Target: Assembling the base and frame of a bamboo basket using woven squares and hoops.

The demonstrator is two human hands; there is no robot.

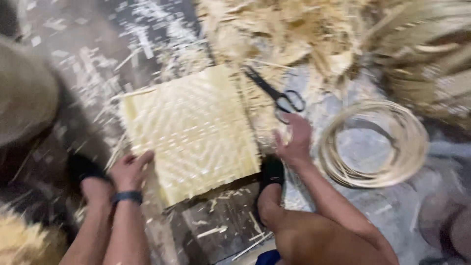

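A pale woven mat [191, 132] lies flat on the floor [73, 54] between the person's feet, one corner pointing toward the left hand [130, 169]. That hand rests on the mat's near-left edge, fingers curled over it and thumb alongside, a loose grip on the weave; a dark band [126, 197] circles the wrist. The right hand [294, 140] sits just off the mat's right edge with fingers spread and nothing in it (the picture is blurred, so whether it touches the mat is hard to tell). Black scissors [279, 95] lie just beyond that hand, blades pointing up-left, handles nearest the fingers. To the right, well clear of the mat, is a coil [407, 142] of thin pale strip. A heap of shavings [289, 29] fills the top, and loose slivers litter the floor all around the mat. Dark shoes [271, 172] flank the mat's near side.
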